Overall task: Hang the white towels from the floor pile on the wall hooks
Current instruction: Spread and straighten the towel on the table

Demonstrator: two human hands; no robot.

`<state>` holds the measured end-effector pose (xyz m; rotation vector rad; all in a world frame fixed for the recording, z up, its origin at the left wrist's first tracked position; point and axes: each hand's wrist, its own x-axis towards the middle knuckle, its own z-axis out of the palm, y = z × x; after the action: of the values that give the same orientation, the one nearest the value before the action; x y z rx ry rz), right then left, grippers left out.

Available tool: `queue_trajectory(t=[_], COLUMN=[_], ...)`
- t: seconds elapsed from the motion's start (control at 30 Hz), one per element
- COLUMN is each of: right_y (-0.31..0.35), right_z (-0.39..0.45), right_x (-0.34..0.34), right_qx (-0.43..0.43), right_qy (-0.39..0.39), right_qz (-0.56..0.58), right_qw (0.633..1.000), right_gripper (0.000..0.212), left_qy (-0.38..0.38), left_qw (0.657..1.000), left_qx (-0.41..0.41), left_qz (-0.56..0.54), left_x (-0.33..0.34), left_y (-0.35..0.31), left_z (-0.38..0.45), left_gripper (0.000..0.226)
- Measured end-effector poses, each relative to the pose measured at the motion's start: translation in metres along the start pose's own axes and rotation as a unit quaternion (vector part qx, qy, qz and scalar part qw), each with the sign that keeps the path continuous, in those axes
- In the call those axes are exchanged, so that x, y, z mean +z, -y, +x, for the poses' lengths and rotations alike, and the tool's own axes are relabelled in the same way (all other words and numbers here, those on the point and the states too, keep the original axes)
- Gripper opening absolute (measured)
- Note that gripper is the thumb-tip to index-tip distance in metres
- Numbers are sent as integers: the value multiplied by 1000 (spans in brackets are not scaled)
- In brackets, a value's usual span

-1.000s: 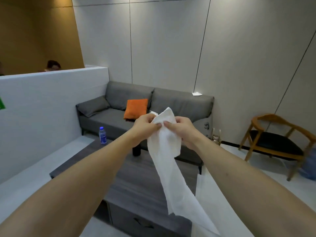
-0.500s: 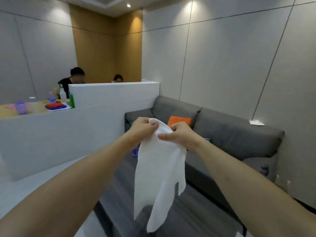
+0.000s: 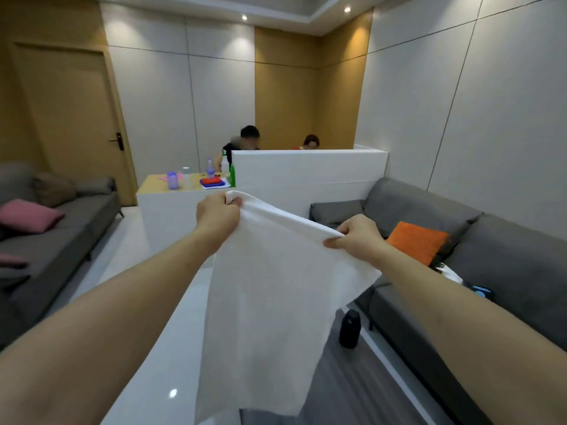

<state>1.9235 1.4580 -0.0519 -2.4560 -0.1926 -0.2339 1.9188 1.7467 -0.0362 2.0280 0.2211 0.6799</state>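
Head view: we hold one white towel [image 3: 270, 296] spread between both hands at chest height, out in the room, over the pale floor [image 3: 144, 357] and the near end of the grey sofa [image 3: 478, 240] on the right. No wall hook and no floor pile is in frame, so we cannot say how far the hanging place is.

Step in hand, as we judge it: opening the towel along its top edge before carrying it to a hook. To do this well, we should keep the top hem taut and level, let the cloth fall free without twisting, and find the middle of the hem or a corner to pass over the hook. The lower edge hangs low, so we should keep it off the floor.

Left hand [image 3: 218, 216]: fingers curled, gripping the far left corner of the top edge, which is bunched in the fist.

Right hand [image 3: 357, 237]: fingers curled, thumb and forefinger pinching the hem further right and nearer to us. Neither hand touches anything else.
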Motion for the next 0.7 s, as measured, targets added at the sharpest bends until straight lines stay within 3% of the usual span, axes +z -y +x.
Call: queue_trajectory(t=[0.3,0.57,0.7], right_y=[9,9,12], right_z=[98,229,299], right_x=[18,62,78], right_qx=[14,45,40], right_qy=[-37,-109,-107], right_qz=[-53,-72,-94], right_qw=[998,990,989], right_gripper=[24,19,20], left_qy=[-20,8,5], left_qw=[997,991,987], left_qx=[-28,-28,-22], left_qz=[68,130,156], left_x=[-8,31,53], left_y=[49,100,116], left_z=[69,191,256], left_gripper=[16,13,9])
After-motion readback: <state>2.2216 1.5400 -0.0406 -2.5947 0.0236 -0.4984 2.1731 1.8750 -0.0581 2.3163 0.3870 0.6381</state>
